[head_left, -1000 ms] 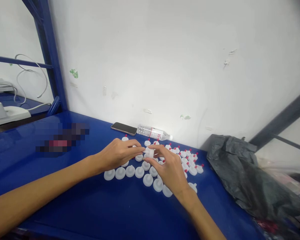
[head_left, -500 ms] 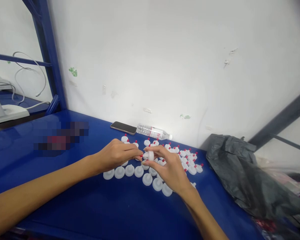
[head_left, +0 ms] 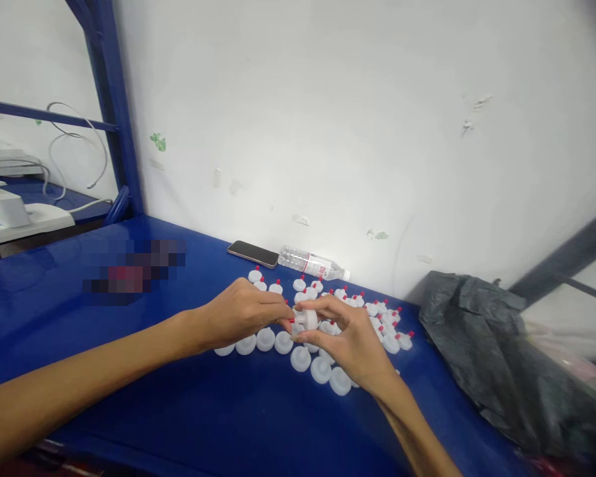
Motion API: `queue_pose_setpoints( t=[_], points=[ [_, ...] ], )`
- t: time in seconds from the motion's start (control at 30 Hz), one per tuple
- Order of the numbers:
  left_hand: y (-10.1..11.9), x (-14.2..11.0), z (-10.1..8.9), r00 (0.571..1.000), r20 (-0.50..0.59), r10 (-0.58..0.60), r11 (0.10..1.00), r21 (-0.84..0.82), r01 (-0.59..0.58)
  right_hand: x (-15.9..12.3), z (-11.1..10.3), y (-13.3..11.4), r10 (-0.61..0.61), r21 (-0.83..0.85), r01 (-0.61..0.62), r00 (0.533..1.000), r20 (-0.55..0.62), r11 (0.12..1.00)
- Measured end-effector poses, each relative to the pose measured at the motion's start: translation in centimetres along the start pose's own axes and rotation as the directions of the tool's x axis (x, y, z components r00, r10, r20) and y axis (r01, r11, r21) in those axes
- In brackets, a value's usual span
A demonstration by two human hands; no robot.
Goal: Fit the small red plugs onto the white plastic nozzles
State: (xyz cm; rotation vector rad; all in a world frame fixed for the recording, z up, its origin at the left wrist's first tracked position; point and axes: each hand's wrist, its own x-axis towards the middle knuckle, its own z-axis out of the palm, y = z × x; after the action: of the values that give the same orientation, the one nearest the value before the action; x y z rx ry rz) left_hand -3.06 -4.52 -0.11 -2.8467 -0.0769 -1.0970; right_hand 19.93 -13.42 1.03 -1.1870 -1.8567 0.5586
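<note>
A glossy blue tabletop (head_left: 248, 411) filled the foreground, and the person's two bare forearms reached in over it from the lower left and lower right. Above its middle, the right hand (head_left: 355, 334) held a small round white plastic cap with a narrow nozzle (head_left: 310, 320), index finger over it and thumb beneath, the gap between these fingers no wider than the piece. The cap lay tilted on its side, its nozzle aimed at the left hand (head_left: 246, 308). That hand's fingers were pinched together at a small red plastic tip (head_left: 293, 320) on the nozzle's end; how firmly they gripped it could not be told.

Below and just beyond the hands, a curving row of translucent white caps with plain nozzles (head_left: 300, 359) sat upright on the tabletop, partly hidden by the right hand. Farther back stood a looser cluster of white caps with red tips (head_left: 391, 342), thickest to the right of the hands.

A crumpled black plastic bag (head_left: 471, 344) slumped along the right side. Behind the caps, a flat dark smartphone (head_left: 253, 253) lay near a clear plastic bottle with a red-and-white label (head_left: 312, 262), which rested on its side near the scuffed white wall (head_left: 298, 132).
</note>
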Motion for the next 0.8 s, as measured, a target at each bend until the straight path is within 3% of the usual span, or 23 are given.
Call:
queue_pose_setpoints(
  t=[0.13,0.2,0.3,0.4,0.6,0.8],
  points=[
    [-0.5,-0.2,0.6,0.994,0.113,0.000,0.996,0.088,-0.010,0.3,0.1,-0.4,-0.015,-0.115,0.022,0.998,0.059,0.993],
    [-1.0,0.0,0.8,0.993,0.113,-0.023,0.993,0.116,0.010,0.4,-0.2,-0.8,-0.019,-0.166,0.030,0.998,0.063,0.986],
    [-1.6,0.3,0.4,0.991,0.066,-0.114,0.987,0.118,0.106,0.6,-1.4,-1.1,-0.086,-0.306,0.079,0.996,-0.007,0.949],
    [-2.2,0.4,-0.6,0.960,0.058,-0.275,0.956,0.117,0.267,0.7,-3.2,-0.8,-0.132,-0.430,0.095,0.990,-0.056,0.898],
    [-4.0,-0.9,-0.5,0.850,0.150,-0.506,0.862,0.130,0.490,0.5,-6.3,1.2,-0.068,-0.570,-0.045,0.982,-0.176,0.821],
    [-5.4,-1.8,0.6,0.800,0.331,-0.500,0.865,0.146,0.480,0.1,-8.8,2.9,0.029,-0.632,-0.204,0.961,-0.275,0.747]
  ],
)
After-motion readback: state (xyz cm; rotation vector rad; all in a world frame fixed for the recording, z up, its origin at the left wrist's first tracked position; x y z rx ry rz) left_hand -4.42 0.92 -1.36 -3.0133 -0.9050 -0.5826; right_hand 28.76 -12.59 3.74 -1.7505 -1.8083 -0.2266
